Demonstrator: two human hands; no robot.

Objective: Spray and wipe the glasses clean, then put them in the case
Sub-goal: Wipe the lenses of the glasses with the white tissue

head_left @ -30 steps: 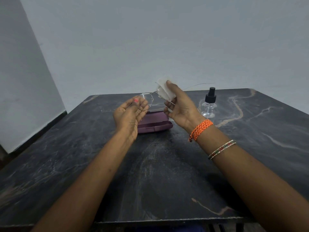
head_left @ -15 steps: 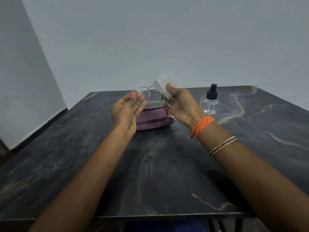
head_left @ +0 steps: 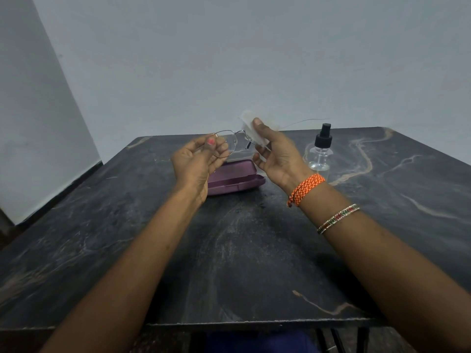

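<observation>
Holding the glasses (head_left: 225, 145) up over the far middle of the tabletop (head_left: 102, 225), the left hand (head_left: 197, 161) is pinching the left lens rim between thumb and curled fingers, a pink-painted nail showing on the thumb. The frame is thin metal wire, and it's hanging in the air above the case, not touching it. Sitting right under and just behind both hands is the purple case (head_left: 234, 178), lying flat on the dark marbled surface, its lid looking open, with the left wrist covering its left end. Moving right, the right hand (head_left: 276, 155) is gripping a white wipe (head_left: 251, 129), thumb pressing it against the right lens, so that lens is mostly hidden behind the cloth. The wipe is a bit blurry, so its edges are hard to make out. That wrist is wearing an orange braided band (head_left: 307, 188), and a thin beaded bangle (head_left: 339, 218) is sitting further down the forearm. Standing upright just right of that hand, near the far edge, is the clear spray bottle (head_left: 319, 151) with a black nozzle, apart from everything else.
</observation>
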